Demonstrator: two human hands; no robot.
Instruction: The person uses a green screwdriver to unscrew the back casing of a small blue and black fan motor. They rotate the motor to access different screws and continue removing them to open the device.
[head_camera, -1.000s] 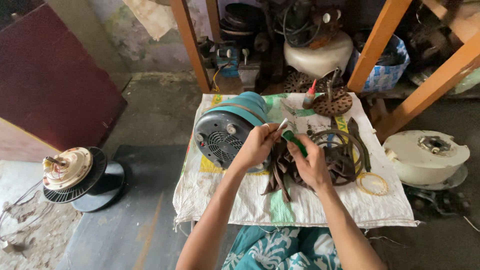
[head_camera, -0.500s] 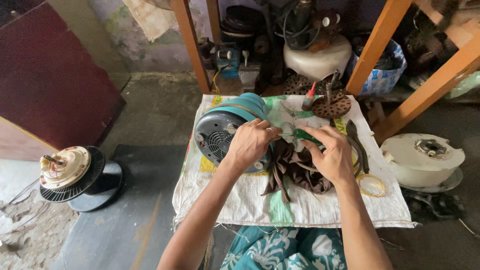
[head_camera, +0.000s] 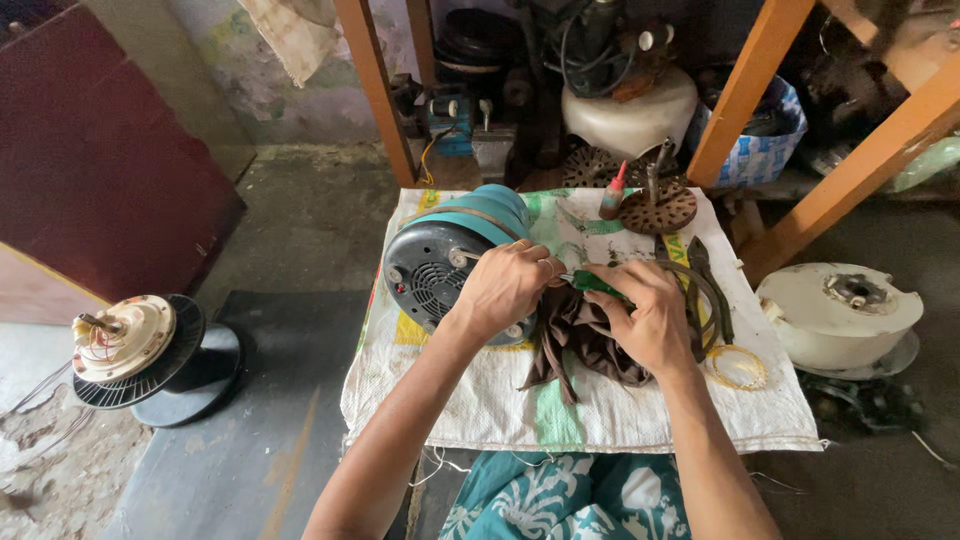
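A teal and dark grey fan motor housing (head_camera: 445, 255) lies on its side on a white woven sack (head_camera: 480, 400). My left hand (head_camera: 505, 290) presses against the housing's front edge. My right hand (head_camera: 648, 320) grips a green-handled screwdriver (head_camera: 595, 284) whose tip points left toward the housing, just under my left hand's fingers. A crumpled brown cloth (head_camera: 585, 335) lies beneath both hands.
On the sack stand a small red-capped bottle (head_camera: 612, 192), a round perforated metal part (head_camera: 658, 208), dark belts (head_camera: 705, 290) and a yellowish ring (head_camera: 738, 366). A white fan casing (head_camera: 840, 310) sits right, a fan motor on a black base (head_camera: 140, 350) left. Orange wooden legs (head_camera: 375, 90) rise behind.
Both hands moved lower and closer to the motor housing. The right hand turned the screwdriver from upright above the sack to level, its tip now at the housing.
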